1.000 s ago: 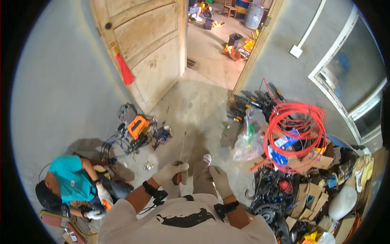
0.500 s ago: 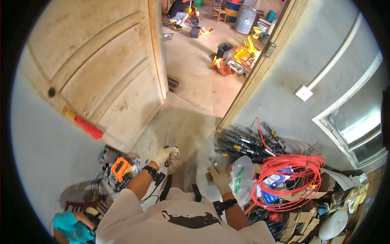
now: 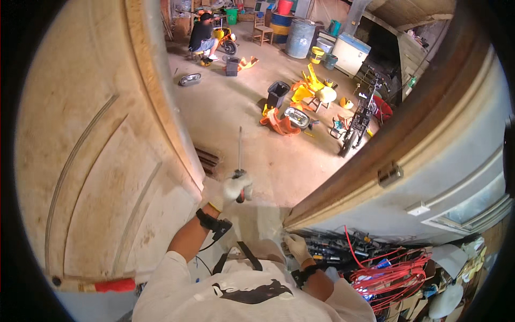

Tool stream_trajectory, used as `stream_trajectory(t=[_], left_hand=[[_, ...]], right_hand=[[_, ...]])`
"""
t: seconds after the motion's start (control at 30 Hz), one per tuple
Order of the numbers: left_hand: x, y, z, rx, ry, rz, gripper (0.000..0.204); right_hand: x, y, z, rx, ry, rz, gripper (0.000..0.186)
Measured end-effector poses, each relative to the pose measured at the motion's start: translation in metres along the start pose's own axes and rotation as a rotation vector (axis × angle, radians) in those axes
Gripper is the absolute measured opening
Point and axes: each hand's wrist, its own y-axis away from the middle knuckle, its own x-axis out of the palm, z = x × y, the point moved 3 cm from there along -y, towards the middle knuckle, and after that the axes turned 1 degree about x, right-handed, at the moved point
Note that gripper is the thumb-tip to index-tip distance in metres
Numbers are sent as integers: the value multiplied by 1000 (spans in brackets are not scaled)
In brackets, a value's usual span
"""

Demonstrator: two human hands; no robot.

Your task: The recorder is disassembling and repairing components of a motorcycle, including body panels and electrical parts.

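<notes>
My left hand, in a whitish work glove, is closed round the handle of a long screwdriver. The metal shaft points up and away, toward the doorway floor. On the other side, my gloved right hand is low by the door frame, its fingers curled. Whether anything lies inside them is hidden. Close to that hand is a pile of black tubular parts. Both wrists carry dark straps with small devices.
A worn wooden door swings open on the left. Red cable coils lie at the right. Beyond the doorway are orange fairings, a dark bin, a stripped vehicle frame, a blue drum and a seated person.
I have moved forward into the doorway, so more of the room beyond shows. My left hand has risen with the screwdriver. My right hand is now beside the door frame.
</notes>
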Motion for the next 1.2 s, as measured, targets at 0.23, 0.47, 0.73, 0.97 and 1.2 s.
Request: stream_trajectory(t=[0.23,0.47,0.73,0.97,1.2], left_hand=[[-40,-127,54,-169,-290,-154,41],[-63,-296,28,-189,-593,-99,29],[-59,-408,-91,71,-834,1,62],[-63,-525,-134,743,-932,57,118],[-92,-625,-92,867,-1010,86,128]], right_hand=[[82,-153,166,-148,-165,228,36],[93,-298,318,-291,30,292,35],[34,-362,425,-388,-156,418,48],[-17,-411,468,-351,-199,262,46],[-42,-506,485,-347,-63,223,47]])
